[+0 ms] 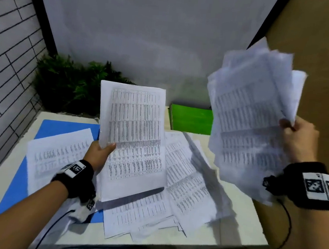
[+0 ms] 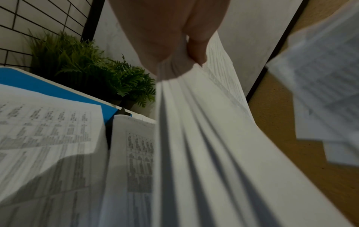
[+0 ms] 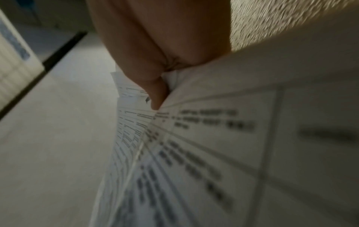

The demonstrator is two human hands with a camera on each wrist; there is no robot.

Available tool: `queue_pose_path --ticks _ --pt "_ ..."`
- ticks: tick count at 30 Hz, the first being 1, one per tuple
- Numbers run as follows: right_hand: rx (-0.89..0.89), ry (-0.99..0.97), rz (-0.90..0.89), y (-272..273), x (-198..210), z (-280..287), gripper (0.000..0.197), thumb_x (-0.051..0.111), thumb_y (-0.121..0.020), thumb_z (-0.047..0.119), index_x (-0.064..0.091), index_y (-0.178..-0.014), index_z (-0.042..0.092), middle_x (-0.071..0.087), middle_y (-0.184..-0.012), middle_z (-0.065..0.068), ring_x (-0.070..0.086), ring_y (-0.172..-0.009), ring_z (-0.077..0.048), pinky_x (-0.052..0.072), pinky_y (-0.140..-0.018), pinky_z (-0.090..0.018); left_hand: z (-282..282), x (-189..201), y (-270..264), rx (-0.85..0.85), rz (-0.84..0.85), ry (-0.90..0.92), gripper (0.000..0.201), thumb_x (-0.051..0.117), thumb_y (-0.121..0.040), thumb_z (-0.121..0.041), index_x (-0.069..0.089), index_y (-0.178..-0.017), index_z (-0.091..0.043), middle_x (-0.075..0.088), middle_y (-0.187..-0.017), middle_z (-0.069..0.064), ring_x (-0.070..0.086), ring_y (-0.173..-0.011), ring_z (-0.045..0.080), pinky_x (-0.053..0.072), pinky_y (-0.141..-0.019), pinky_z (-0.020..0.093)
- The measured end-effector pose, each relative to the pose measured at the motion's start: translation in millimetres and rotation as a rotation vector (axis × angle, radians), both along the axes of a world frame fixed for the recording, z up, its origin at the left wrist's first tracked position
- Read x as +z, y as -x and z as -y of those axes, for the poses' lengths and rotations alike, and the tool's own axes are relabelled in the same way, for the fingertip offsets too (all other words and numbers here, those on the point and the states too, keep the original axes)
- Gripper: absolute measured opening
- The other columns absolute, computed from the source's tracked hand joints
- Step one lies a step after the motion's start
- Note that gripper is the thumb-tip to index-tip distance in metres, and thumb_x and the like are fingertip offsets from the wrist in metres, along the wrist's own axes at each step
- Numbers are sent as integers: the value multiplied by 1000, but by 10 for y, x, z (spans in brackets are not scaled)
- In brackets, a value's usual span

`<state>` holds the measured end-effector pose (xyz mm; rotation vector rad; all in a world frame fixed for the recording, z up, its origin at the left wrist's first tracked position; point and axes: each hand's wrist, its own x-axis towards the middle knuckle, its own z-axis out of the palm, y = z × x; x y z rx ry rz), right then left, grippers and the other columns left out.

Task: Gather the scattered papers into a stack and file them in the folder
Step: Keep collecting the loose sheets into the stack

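My left hand (image 1: 101, 151) pinches a small bundle of printed sheets (image 1: 134, 137) by its left edge and holds it upright over the table; the left wrist view shows the thumb on the sheets (image 2: 194, 138). My right hand (image 1: 297, 137) grips a thicker, fanned wad of papers (image 1: 250, 116) raised at the right, blurred; the right wrist view shows that wad (image 3: 194, 153) close up. More loose papers (image 1: 186, 178) lie scattered on the table, one sheet (image 1: 56, 154) at the left on a blue folder (image 1: 13, 186). A green folder (image 1: 190, 119) lies at the back.
The white table (image 1: 246, 222) stands in a corner, with a grey panel behind, a tiled wall on the left and a brown board on the right. A potted fern (image 1: 68, 87) sits at the back left. Cables hang from both wrist bands.
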<state>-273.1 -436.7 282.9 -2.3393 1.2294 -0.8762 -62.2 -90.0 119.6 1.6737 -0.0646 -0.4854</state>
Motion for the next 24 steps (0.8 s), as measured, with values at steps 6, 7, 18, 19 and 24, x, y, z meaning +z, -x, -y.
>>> queue_pose_path --ticks 6,7,18,19,24 --pt "187 -374 411 143 105 -52 7 53 -88 12 60 -89 13 58 -42 18 47 -39 6 41 -48 -12 363 122 94 -57 14 79 26 53 -90 -10 55 -115 -2 61 -99 10 58 -96 25 44 -82 30" --pt "211 -485 438 93 -72 -71 7 52 -90 12 59 -90 13 62 -46 17 53 -44 6 46 -54 -14 431 149 120 -89 31 72 16 53 -89 -10 58 -105 -5 62 -87 6 59 -86 20 46 -72 24" --pt "444 -922 522 -418 -1146 -471 27 53 -86 -5 61 -108 7 69 -105 -13 64 -99 -27 50 -92 -40 851 571 425 -283 -163 580 49 51 -90 -37 42 -136 -19 57 -124 8 54 -113 27 42 -101 34" --pt "428 -872 562 -431 -1128 -461 20 56 -84 -4 64 -96 11 73 -90 -4 67 -88 -18 53 -85 -32 834 614 380 -373 -160 582 60 60 -80 -49 48 -131 -20 60 -124 7 57 -113 27 42 -101 40" --pt "468 -794 673 -480 -1150 -470 11 63 -78 -6 63 -81 5 69 -58 17 64 -60 5 52 -63 -11 879 669 213 -238 148 392 40 75 -63 -16 58 -100 -12 70 -73 -18 62 -79 4 50 -67 8"
